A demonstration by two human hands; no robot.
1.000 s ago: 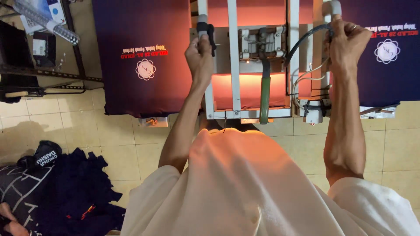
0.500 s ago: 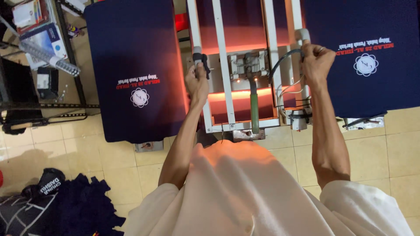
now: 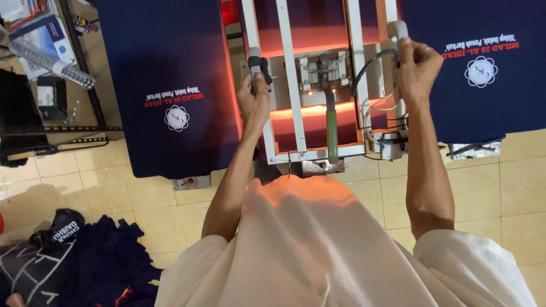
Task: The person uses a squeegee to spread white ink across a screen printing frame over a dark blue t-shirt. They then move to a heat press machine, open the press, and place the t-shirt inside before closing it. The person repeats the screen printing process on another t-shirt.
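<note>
Between two shirts, both hands [image 3: 253, 99] apparently grip the frame [image 3: 296, 85].

Two navy cloth panels with a white round emblem lie flat, one at nine o'clock [image 3: 170, 85] and one at two o'clock [image 3: 483, 62]. One white metal frame [image 3: 318, 153] glowing orange sits at twelve o'clock, carrying one green-handled lever [image 3: 331, 133]. Two bare hands grip it: left hand [image 3: 254, 102], right hand [image 3: 418, 68]. One heap of dark garments [image 3: 96, 267] lies at seven o'clock.

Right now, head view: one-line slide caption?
Both hands grip a white heater frame: left hand on black handle, right hand on grey handle.
</note>
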